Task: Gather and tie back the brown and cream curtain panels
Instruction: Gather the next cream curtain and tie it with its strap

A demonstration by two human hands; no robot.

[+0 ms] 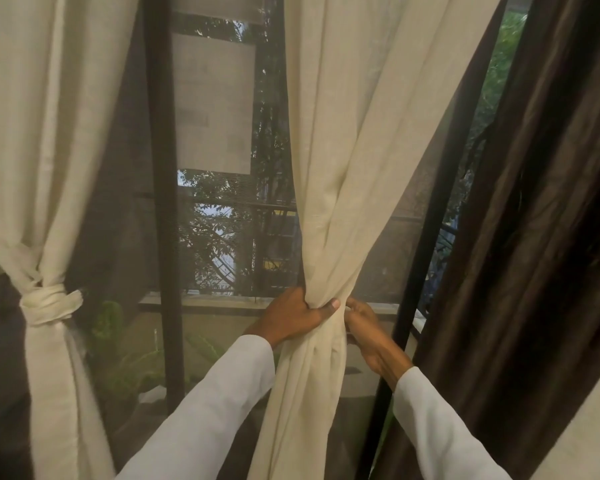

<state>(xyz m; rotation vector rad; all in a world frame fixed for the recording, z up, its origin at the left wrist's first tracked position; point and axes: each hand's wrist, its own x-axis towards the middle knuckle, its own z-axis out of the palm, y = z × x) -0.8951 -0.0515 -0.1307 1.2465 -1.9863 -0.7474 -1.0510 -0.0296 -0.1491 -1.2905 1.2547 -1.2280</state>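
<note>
Presently my left hand (293, 315) grips the cream curtain (329, 209) at its gathered waist before the window frame (161, 202); my right hand (368, 336) pinches it behind. Fabric judged light, soft, slip-prone: hold at the bunch.

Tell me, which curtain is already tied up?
The cream curtain on the far left: a knot cinches it. The middle cream curtain is only bunched in the left hand and right hand. The brown curtain hangs loose.
</note>
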